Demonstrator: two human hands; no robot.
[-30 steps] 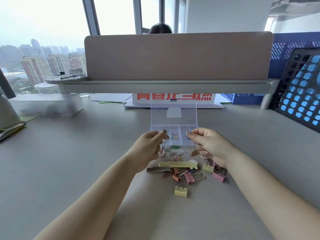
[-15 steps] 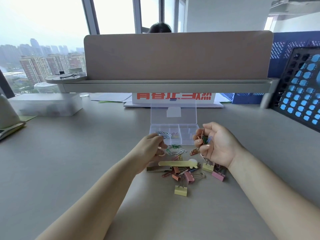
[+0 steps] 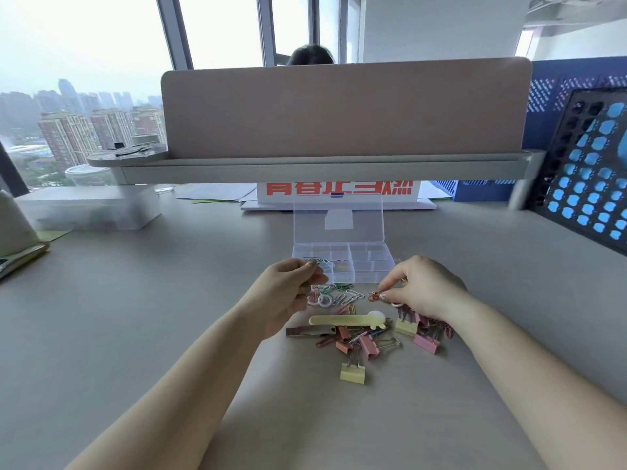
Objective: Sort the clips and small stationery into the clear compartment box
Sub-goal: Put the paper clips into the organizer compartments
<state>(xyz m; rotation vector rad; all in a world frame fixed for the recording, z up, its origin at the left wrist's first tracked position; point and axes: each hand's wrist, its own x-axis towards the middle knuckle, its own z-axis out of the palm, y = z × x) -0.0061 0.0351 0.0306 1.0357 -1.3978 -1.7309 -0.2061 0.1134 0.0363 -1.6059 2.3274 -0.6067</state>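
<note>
The clear compartment box (image 3: pixel 369 262) stands open on the desk, lid up, with a few paper clips in its left compartments. My left hand (image 3: pixel 288 290) pinches paper clips over the box's front left corner. My right hand (image 3: pixel 420 290) is down on the desk and pinches a reddish paper clip (image 3: pixel 375 295) just in front of the box. Between the hands lie loose coloured paper clips (image 3: pixel 339 295). Nearer to me lie a yellow clip stick (image 3: pixel 346 320), a metal clip (image 3: pixel 307 331) and several pink and yellow binder clips (image 3: pixel 353 373).
A pink desk divider with a shelf (image 3: pixel 322 171) overhangs the desk behind the box. A frosted plastic container (image 3: pixel 88 208) stands at the left, a black perforated rack (image 3: pixel 590 171) at the right. Papers and a white box with red lettering (image 3: pixel 339 191) lie under the shelf.
My right hand has dropped from beside the box to the desk and now pinches a reddish paper clip. My left hand has lifted slightly toward the box's left corner.
</note>
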